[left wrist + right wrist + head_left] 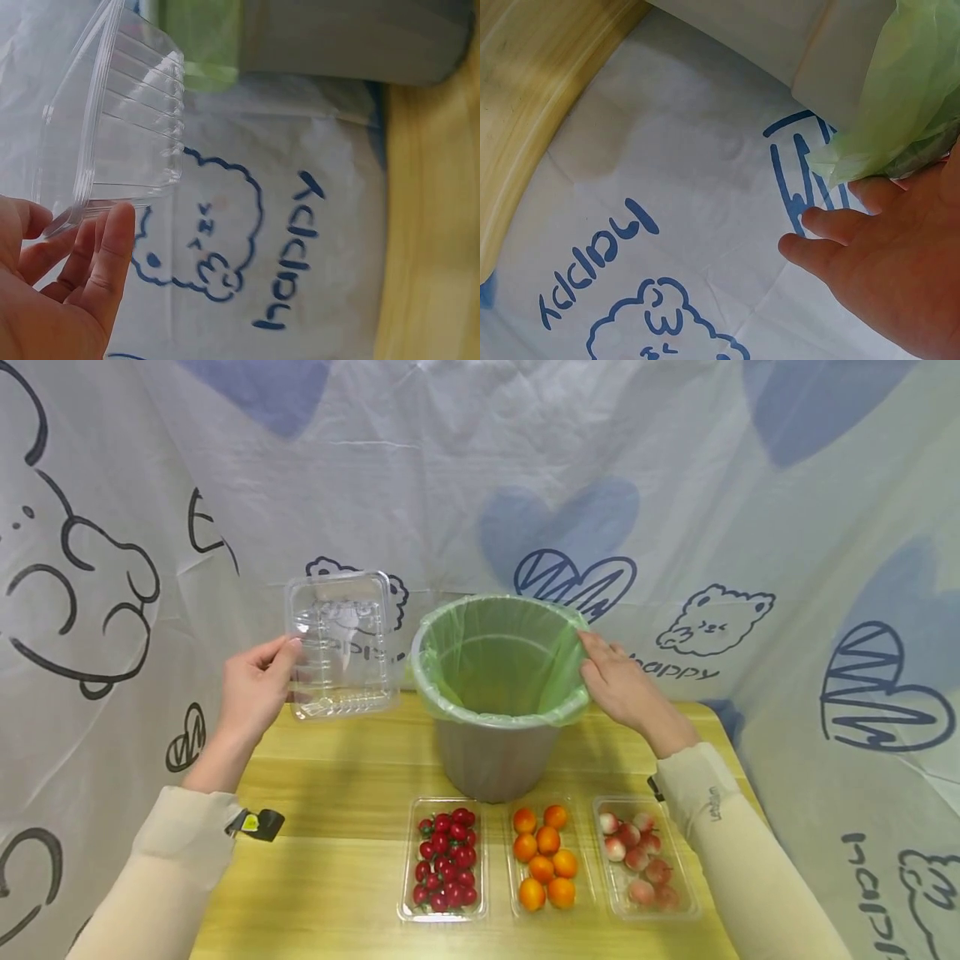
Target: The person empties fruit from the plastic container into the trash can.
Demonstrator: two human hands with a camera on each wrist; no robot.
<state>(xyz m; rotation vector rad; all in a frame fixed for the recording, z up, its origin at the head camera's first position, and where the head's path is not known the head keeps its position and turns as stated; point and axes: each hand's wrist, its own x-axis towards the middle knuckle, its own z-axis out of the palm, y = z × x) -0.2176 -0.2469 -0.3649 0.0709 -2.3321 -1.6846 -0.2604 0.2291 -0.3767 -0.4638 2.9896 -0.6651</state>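
Note:
In the head view my left hand [258,685] pinches the edge of a clear plastic container [345,647], raised above the table to the left of the bin. The container [135,127] has ribbed walls and nothing in it; in the left wrist view thumb and fingers meet at its rim. A grey trash bin [495,768] stands on the table, lined with a green bag [480,668] folded over its rim. My right hand [626,685] holds the bin's right rim; the right wrist view shows several fingers outside, beside the bag [907,97], the thumb hidden.
Three clear trays line the near side of the bin: dark red cherry-like fruit [444,860], small orange fruit [542,867], and pink-white fruit [636,852]. The yellow wood-grain table [322,877] is surrounded by a printed white cloth [450,468].

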